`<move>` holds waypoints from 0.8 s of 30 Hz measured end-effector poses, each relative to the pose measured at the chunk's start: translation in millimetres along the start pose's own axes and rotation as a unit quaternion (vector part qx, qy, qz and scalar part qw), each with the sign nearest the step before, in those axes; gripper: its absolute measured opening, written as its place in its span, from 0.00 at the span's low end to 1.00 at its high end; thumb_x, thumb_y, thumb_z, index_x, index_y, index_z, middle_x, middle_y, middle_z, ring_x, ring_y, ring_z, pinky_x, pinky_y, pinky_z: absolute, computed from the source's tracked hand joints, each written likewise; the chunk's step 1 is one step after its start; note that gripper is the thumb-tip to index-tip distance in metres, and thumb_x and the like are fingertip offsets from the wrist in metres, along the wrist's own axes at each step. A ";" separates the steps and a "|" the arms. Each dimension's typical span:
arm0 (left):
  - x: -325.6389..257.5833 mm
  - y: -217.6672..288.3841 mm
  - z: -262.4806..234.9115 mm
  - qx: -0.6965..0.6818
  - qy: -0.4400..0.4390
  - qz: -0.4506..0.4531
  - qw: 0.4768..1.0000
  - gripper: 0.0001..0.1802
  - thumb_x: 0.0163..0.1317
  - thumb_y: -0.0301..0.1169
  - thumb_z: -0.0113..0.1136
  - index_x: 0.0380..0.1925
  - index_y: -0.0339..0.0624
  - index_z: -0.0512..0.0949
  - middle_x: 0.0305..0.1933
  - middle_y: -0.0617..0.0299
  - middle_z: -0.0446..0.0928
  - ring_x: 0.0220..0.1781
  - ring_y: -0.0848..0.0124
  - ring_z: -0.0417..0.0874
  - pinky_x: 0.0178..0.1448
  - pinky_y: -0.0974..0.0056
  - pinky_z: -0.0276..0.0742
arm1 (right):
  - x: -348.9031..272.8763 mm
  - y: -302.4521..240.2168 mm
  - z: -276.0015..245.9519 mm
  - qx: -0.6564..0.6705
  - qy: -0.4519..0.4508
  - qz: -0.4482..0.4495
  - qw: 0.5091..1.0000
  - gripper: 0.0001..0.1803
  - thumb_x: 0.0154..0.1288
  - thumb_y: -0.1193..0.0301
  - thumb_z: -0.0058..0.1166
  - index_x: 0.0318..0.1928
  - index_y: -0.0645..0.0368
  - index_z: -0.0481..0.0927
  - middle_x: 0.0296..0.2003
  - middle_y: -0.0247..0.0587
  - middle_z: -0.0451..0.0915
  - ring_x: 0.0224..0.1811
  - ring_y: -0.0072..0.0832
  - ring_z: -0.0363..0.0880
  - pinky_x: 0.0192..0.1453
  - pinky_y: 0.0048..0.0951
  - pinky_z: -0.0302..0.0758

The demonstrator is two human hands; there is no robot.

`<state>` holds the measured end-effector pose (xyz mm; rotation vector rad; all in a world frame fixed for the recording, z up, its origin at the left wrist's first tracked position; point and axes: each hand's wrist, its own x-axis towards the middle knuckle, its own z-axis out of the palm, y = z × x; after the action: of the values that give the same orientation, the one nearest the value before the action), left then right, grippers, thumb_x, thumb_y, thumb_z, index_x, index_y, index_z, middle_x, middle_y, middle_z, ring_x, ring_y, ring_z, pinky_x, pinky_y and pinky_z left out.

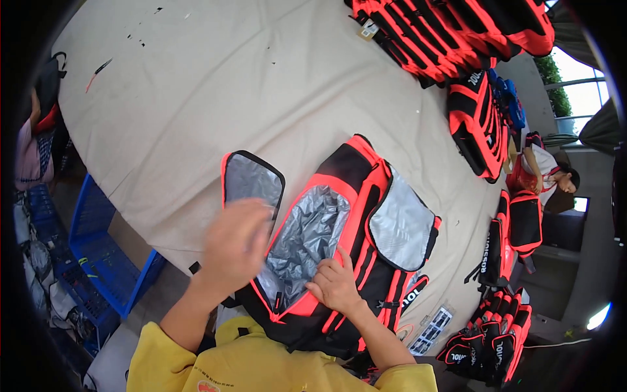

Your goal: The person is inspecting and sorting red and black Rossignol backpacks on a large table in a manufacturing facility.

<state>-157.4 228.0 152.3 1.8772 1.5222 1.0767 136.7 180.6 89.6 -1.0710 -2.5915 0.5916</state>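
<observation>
In front of me a black and neon-red bag (358, 163) lies on the pale cloth, its compartment open to a crinkled silver lining (312, 225). A silver-lined flap (253, 175) is folded out on the left side. Another silver-lined flap (401, 222) lies turned back on the right. My right hand (336, 282) grips the right rim of the opening, thumb toward the lining. Above the left edge of the opening, in front of the left flap, my left hand (238, 245) is smeared by motion; its fingers cannot be made out.
Similar bags (450, 39) are stacked at the far right, with another bag (478, 124) below them. More bags (493, 336) stand at the right edge. A co-worker (542, 170) is beyond the table. Blue plastic crates (108, 255) stand at the left.
</observation>
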 end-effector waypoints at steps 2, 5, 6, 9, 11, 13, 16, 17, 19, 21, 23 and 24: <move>24.6 -6.2 54.6 -0.017 -0.171 0.016 0.985 0.21 0.66 0.29 0.68 0.58 0.37 0.81 0.65 0.48 0.80 0.67 0.49 0.81 0.70 0.45 0.76 | 2.7 0.3 -0.4 0.000 0.005 0.007 1.000 0.13 0.58 0.61 0.71 0.28 0.54 0.80 0.34 0.34 0.80 0.51 0.35 0.82 0.80 0.67 0.60; 29.3 -36.8 138.3 0.125 -0.213 0.103 0.963 0.26 0.68 0.37 0.68 0.64 0.38 0.78 0.72 0.48 0.74 0.78 0.51 0.71 0.77 0.47 0.69 | 13.7 1.3 -10.2 0.029 -0.014 0.016 0.999 0.11 0.65 0.65 0.70 0.38 0.56 0.82 0.40 0.41 0.82 0.58 0.42 0.82 0.78 0.63 0.64; 17.1 -55.8 160.8 0.127 -0.230 0.092 0.960 0.31 0.69 0.39 0.68 0.68 0.38 0.74 0.77 0.46 0.69 0.82 0.50 0.63 0.81 0.46 0.64 | 18.7 8.0 -14.3 0.029 -0.012 0.016 0.999 0.11 0.65 0.65 0.70 0.38 0.56 0.82 0.40 0.41 0.82 0.58 0.42 0.82 0.78 0.63 0.64; -19.7 -106.8 211.1 0.032 -0.216 0.063 0.974 0.44 0.68 0.40 0.68 0.78 0.32 0.61 0.84 0.40 0.56 0.89 0.44 0.48 0.89 0.45 0.49 | 22.0 49.1 -24.7 -0.023 0.084 0.192 0.978 0.21 0.66 0.67 0.69 0.55 0.62 0.80 0.56 0.54 0.80 0.64 0.56 0.76 0.72 0.54 0.70; -22.0 -110.9 222.4 0.016 -0.199 0.061 0.978 0.45 0.68 0.40 0.69 0.78 0.30 0.61 0.84 0.39 0.54 0.89 0.43 0.47 0.89 0.45 0.47 | 5.6 78.7 -30.5 -0.167 0.114 0.301 0.932 0.28 0.63 0.65 0.72 0.60 0.64 0.79 0.62 0.57 0.78 0.66 0.58 0.74 0.71 0.53 0.71; -23.1 -115.7 228.0 0.010 -0.214 0.053 0.975 0.47 0.68 0.37 0.68 0.80 0.29 0.55 0.86 0.37 0.50 0.89 0.39 0.45 0.90 0.43 0.43 | -14.6 107.2 -24.7 -0.234 0.147 0.346 0.896 0.30 0.61 0.66 0.72 0.61 0.64 0.78 0.63 0.56 0.77 0.66 0.59 0.74 0.70 0.53 0.71; -21.3 -110.2 230.2 0.047 -0.220 0.072 0.972 0.48 0.68 0.37 0.68 0.80 0.29 0.55 0.86 0.37 0.51 0.89 0.39 0.46 0.90 0.43 0.43 | -39.8 131.5 -30.8 -0.165 0.161 0.426 0.875 0.31 0.63 0.67 0.69 0.65 0.65 0.78 0.62 0.60 0.80 0.64 0.62 0.78 0.66 0.54 0.76; -21.4 -109.8 229.5 0.054 -0.226 0.065 0.971 0.47 0.67 0.39 0.68 0.79 0.28 0.58 0.85 0.37 0.53 0.88 0.40 0.47 0.90 0.43 0.44 | -42.8 137.0 -37.8 -0.127 0.089 0.452 0.879 0.29 0.63 0.69 0.67 0.65 0.63 0.79 0.57 0.60 0.83 0.59 0.61 0.81 0.62 0.54 0.78; -25.3 -110.0 222.9 0.078 -0.231 0.064 0.968 0.46 0.66 0.39 0.68 0.78 0.28 0.59 0.85 0.37 0.53 0.88 0.40 0.48 0.90 0.44 0.45 | -34.9 149.6 -75.9 -0.095 -0.042 0.430 0.897 0.28 0.66 0.70 0.64 0.67 0.56 0.79 0.45 0.59 0.88 0.48 0.53 0.88 0.52 0.53 0.84; -27.6 -112.6 215.5 0.115 -0.232 0.067 0.964 0.45 0.65 0.39 0.69 0.76 0.28 0.63 0.85 0.38 0.53 0.89 0.42 0.48 0.90 0.44 0.46 | -15.4 184.0 -149.5 -0.001 -0.221 0.365 0.905 0.21 0.71 0.64 0.63 0.62 0.55 0.84 0.46 0.57 0.89 0.49 0.53 0.89 0.54 0.51 0.83; -20.7 -109.4 217.5 0.122 -0.252 0.064 0.958 0.46 0.64 0.40 0.69 0.76 0.27 0.63 0.85 0.39 0.52 0.89 0.42 0.47 0.90 0.44 0.46 | 10.1 226.0 -214.5 -0.094 -0.280 0.419 0.859 0.30 0.70 0.48 0.67 0.52 0.67 0.86 0.39 0.57 0.89 0.38 0.48 0.90 0.47 0.49 0.84; -19.9 -106.3 216.9 0.130 -0.273 0.054 0.952 0.46 0.64 0.40 0.69 0.77 0.27 0.62 0.85 0.39 0.52 0.89 0.42 0.46 0.90 0.44 0.45 | 36.5 250.2 -248.5 -0.059 -0.309 0.474 0.823 0.33 0.67 0.45 0.68 0.47 0.69 0.86 0.38 0.55 0.89 0.38 0.48 0.90 0.48 0.50 0.84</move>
<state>-42.7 258.5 -58.9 2.2158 1.2841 0.3453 362.2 433.3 194.3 -2.6082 -2.3851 1.1395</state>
